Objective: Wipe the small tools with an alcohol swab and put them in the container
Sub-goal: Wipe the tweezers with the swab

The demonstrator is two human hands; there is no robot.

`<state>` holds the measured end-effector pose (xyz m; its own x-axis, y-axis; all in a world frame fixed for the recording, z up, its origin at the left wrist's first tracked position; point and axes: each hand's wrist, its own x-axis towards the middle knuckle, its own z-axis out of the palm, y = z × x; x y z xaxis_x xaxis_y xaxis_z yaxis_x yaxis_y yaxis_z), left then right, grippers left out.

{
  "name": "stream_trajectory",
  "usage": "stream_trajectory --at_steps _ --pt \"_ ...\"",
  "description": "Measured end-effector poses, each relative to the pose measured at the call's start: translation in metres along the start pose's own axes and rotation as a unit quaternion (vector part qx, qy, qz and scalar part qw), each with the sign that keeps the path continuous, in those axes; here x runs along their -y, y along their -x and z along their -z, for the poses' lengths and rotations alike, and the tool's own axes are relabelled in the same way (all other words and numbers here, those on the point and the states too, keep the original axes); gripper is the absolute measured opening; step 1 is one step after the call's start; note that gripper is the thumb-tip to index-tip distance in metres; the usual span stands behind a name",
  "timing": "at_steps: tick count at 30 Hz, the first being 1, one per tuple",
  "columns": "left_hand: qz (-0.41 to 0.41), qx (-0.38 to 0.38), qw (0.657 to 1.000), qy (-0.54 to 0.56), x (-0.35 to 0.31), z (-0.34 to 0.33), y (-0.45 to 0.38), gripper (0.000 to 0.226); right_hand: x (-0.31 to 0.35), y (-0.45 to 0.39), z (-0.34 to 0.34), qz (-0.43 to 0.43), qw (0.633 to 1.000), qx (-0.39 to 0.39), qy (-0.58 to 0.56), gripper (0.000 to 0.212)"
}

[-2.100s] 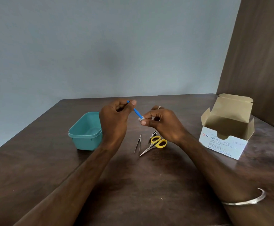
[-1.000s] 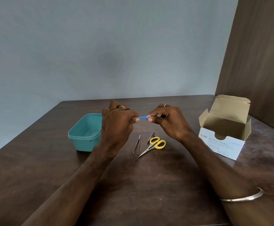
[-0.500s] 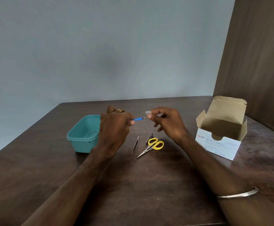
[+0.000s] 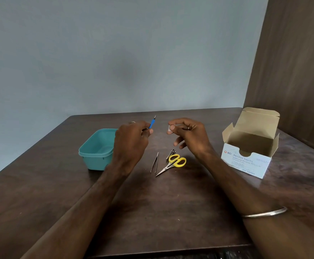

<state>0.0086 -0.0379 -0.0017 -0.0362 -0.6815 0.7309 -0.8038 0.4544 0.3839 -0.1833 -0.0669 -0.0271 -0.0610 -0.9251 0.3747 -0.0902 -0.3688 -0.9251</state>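
My left hand point(image 4: 132, 141) pinches a thin blue-handled tool point(image 4: 152, 124), its metal tip pointing up and away. My right hand point(image 4: 189, 134) pinches a small white alcohol swab point(image 4: 169, 129) a short gap to the right of the tool, not touching it. Both hands hover above the dark wooden table point(image 4: 152, 212). Below them lie metal tweezers point(image 4: 155, 162), yellow-handled scissors point(image 4: 172, 163) and a dark metal tool point(image 4: 171, 153) partly behind the scissors' handles. A teal plastic container point(image 4: 96, 150) stands open to the left, partly hidden by my left hand.
An open cardboard box of alcohol swabs point(image 4: 247, 157) stands at the right of the table. A wooden panel point(image 4: 292, 71) rises behind it, and a pale wall runs along the table's far edge. A metal bangle point(image 4: 264, 214) is on my right wrist.
The swab has come off the blue tool: my hands have drawn apart. My left hand has tilted the tool's tip upward, and my right hand holds the swab to the right.
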Motion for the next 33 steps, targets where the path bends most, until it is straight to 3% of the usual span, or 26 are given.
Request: stream_trajectory --at_steps 2,8,18,21,25,33 --pt "0.001 -0.009 1.0 0.011 -0.002 0.001 0.0 0.018 0.002 0.002 -0.003 -0.002 1.0 0.006 0.009 0.009" --pt "0.036 -0.03 0.999 0.016 -0.002 0.007 -0.004 0.021 0.006 0.008 -0.006 0.024 0.995 -0.007 0.094 0.02" --pt "0.101 -0.058 0.993 0.005 0.015 0.059 -0.026 0.021 -0.009 0.007 -0.003 0.107 0.939 -0.035 0.324 0.01" --pt "0.133 -0.006 0.99 -0.051 0.027 0.072 -0.035 0.014 -0.011 0.01 0.0 0.122 0.922 -0.038 0.365 0.006" --pt "0.168 0.125 0.971 -0.114 0.046 0.078 -0.04 0.01 -0.013 0.01 0.0 0.124 0.912 -0.029 0.389 0.006" --pt "0.244 0.301 0.909 -0.154 0.055 0.068 -0.039 0.015 -0.01 0.011 0.001 0.111 0.906 -0.017 0.409 0.007"
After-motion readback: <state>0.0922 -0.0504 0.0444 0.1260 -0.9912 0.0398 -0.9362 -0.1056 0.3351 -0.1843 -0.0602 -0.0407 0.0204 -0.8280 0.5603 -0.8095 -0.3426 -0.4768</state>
